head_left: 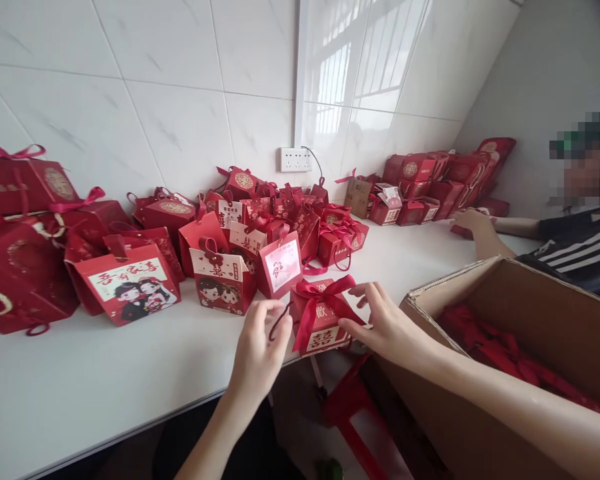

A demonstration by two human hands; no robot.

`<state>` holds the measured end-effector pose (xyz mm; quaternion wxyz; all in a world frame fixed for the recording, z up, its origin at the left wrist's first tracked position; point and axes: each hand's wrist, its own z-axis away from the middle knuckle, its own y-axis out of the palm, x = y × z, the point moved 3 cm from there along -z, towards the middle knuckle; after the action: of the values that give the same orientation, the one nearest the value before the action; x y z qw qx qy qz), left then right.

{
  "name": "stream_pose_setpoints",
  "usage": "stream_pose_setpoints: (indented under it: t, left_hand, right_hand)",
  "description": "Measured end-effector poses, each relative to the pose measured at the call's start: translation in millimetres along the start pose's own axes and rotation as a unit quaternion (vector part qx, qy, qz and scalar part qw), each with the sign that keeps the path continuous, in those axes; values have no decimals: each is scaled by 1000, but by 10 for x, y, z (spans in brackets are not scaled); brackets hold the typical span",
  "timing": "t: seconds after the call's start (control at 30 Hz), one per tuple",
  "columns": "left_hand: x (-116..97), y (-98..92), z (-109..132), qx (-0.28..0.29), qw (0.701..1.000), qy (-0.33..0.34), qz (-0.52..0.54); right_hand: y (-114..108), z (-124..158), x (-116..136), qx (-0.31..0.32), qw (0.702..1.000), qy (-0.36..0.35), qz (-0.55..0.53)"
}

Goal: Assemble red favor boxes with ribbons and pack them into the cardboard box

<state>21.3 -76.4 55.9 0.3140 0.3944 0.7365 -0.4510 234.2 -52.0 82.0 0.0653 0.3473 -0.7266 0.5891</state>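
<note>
A small red gift box with a red ribbon bow on top stands at the front edge of the white counter. My left hand is at its left side, fingers curled and pinching a thin red cord loop attached to the box. My right hand rests against the box's right side, fingers spread and touching the bow and the top of the box.
Many red gift boxes and bags crowd the counter against the tiled wall, more stacked at the far right corner. An open cardboard carton with red items stands at my right. Another person's hand reaches onto the counter. A red stool is below.
</note>
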Motion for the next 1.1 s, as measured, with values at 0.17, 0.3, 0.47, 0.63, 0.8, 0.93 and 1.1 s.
stream_pose_setpoints:
  t: [0.17, 0.3, 0.47, 0.63, 0.8, 0.93, 1.1]
  left_hand:
    - [-108, 118, -152, 88, 993, 81, -22]
    - [-143, 178, -74, 111, 986, 120, -24]
    - [-204, 193, -149, 55, 991, 118, 5]
    - [-376, 419, -294, 114, 987, 117, 13]
    - [-331, 583, -359, 195, 974, 117, -24]
    - [-260, 535, -433, 259, 957, 126, 21]
    - [-242, 489, -497, 282, 951, 109, 71]
  right_hand:
    - [-30, 168, 343, -65, 952, -274, 118]
    - [33, 238, 471, -45, 902, -374, 211]
    - [45, 192, 432, -32, 904, -377, 198]
    - [6, 188, 402, -8, 929, -353, 110]
    - [-49, 209, 411, 6, 936, -350, 46]
    - [-86, 217, 410, 25, 935, -355, 6]
    - [-112, 215, 420, 63, 940, -331, -58]
